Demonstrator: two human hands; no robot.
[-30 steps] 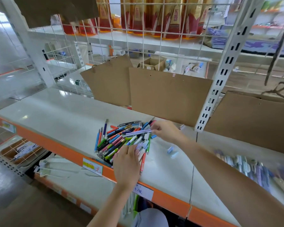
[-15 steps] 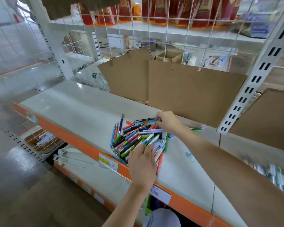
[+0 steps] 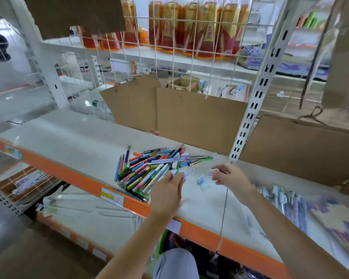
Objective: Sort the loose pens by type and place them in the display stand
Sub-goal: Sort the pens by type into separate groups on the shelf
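Pens of many colours, a loose plastic heap (image 3: 149,170), lie on the white shelf (image 3: 69,137) at its orange front edge. Your left hand (image 3: 166,195) hovers flat-fingered over the heap; your right hand (image 3: 229,176) pinches a small pale piece (image 3: 213,171) just beside it. Pick one type at a time; no display stand is clearly visible.

The left hand (image 3: 166,195) covers the near right corner of the pen pile (image 3: 149,170). What the right hand (image 3: 229,176) pinches is too blurred to name. The sorted pens (image 3: 286,200) at right smear into streaks and run off the frame's edge.
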